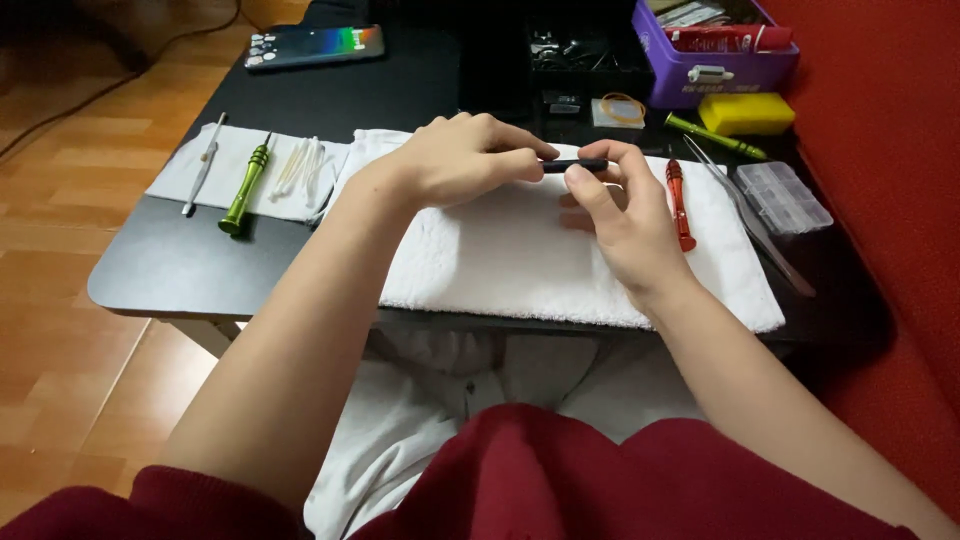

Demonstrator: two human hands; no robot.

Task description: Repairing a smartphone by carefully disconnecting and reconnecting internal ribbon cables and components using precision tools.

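Both hands meet above a white towel (520, 255) spread on a black table (190, 265). A thin black flat object (575, 165), seen edge-on, is pinched between them. My left hand (460, 160) grips its left end with the fingertips. My right hand (620, 205) holds its right end between thumb and forefinger. A red screwdriver (679, 203) lies on the towel just right of my right hand.
At left, a white cloth (225, 150) carries a green screwdriver (245, 187), a thin white tool (203, 163) and cotton swabs (300, 166). A phone (315, 45) lies at the back. A purple box (715, 45), yellow block (745, 112), tweezers (755, 220) and clear compartment case (783, 196) sit at right.
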